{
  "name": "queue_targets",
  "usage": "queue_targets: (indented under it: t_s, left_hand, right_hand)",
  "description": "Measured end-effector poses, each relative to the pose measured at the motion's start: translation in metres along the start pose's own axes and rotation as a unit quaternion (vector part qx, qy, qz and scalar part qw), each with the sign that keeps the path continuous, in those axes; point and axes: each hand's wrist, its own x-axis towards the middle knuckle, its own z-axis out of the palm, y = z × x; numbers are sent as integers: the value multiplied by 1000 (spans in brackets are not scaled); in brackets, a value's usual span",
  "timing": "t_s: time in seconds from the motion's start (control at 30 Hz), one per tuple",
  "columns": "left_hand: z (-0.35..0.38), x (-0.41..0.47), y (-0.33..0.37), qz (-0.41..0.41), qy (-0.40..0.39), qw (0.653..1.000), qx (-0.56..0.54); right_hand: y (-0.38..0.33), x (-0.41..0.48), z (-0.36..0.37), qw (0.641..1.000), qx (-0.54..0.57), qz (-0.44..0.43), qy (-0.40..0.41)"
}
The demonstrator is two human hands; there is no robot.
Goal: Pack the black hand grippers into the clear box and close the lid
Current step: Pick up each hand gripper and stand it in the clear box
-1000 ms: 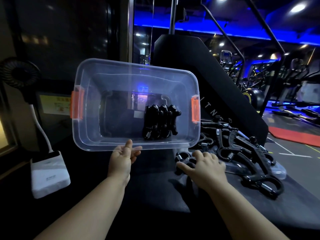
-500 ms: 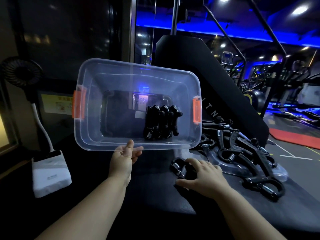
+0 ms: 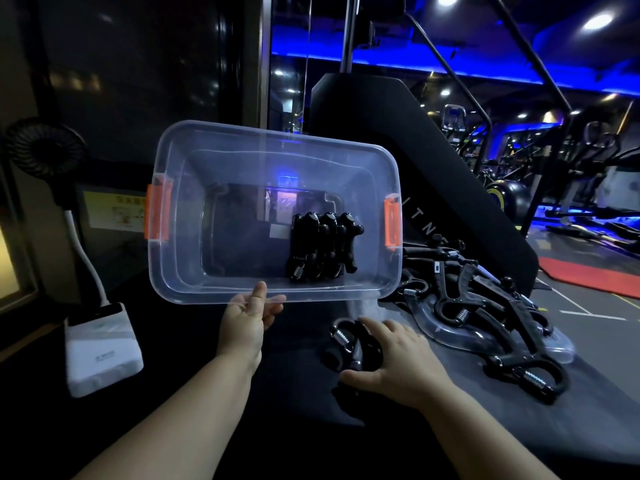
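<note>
My left hand (image 3: pixel 247 315) grips the near rim of the clear box (image 3: pixel 221 289), which is tipped toward me and has orange latches on both ends. A few black hand grippers (image 3: pixel 322 247) stand packed side by side at the box's right end. My right hand (image 3: pixel 398 365) lies over a black hand gripper (image 3: pixel 346 344) with a steel spring on the dark table, fingers curled around it. To the right, a pile of more black grippers (image 3: pixel 491 306) rests on the clear lid (image 3: pixel 446 336).
A white device (image 3: pixel 104 348) with a cable and a small black fan (image 3: pixel 45 147) stand at the left. A black gym machine panel (image 3: pixel 398 140) rises behind the box. The table's right edge drops to the gym floor.
My right hand has pulled one gripper away from the pile toward me and closed around it. The box and left hand have stayed in place.
</note>
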Motion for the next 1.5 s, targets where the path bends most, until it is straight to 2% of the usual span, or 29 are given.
queue_targets:
  t_s: [0.1,0.17,0.27,0.37,0.43,0.5,0.6,0.73,0.8,0.87,0.97,1.03,1.3,1.43,1.5]
  left_hand:
    - [0,-1,1,-1,3,1000,-1]
    - [1,-1,2,-4,3,1000,-1]
    - [1,-3,3,-7,2,1000,-3]
    - [1,-3,4,-5,0,1000,4]
    - [2,-4,5,-5,1,1000,4]
    - [2,-5,6,-5,1,1000,4]
    - [2,-4,6,-4,1,1000,6]
    - [1,-5,6,-5,-2,1000,12]
    - [1,-5,6,-6,-3,1000,12]
    - [1,-6,6,-6,-7,1000,13]
    - [1,-7,8,-8,-4,1000,6]
    - [2,-7,8,-9,-3,1000,3]
    - [2,-9,10,-12,-6,1000,-8]
    - [3,-9,11,-19,-9,1000,-15]
    - [2,-8,11,-19,-11,1000,-17]
  right_hand:
    - [-3,0,-4,991,123,-24,45]
    - [-3,2,-4,967,239,-42,81]
    - [-8,5,-2,888,438,-79,118]
    - [-16,7,-4,809,563,-96,140]
    - [-19,10,-6,773,616,-73,131]
    - [-17,13,-7,761,638,-45,108]
    - [-16,16,-14,785,612,-9,100]
    - [-14,22,-26,849,491,13,193]
    - [-15,24,-32,857,466,16,221]
    - [-13,25,-36,874,433,5,221]
    - [-10,28,-41,931,311,-18,190]
    - [-10,30,-44,953,254,-19,167]
    - [-8,37,-61,979,188,-30,73]
    - [-12,47,-64,975,194,-57,92]
    - [-15,52,-66,959,246,-59,125]
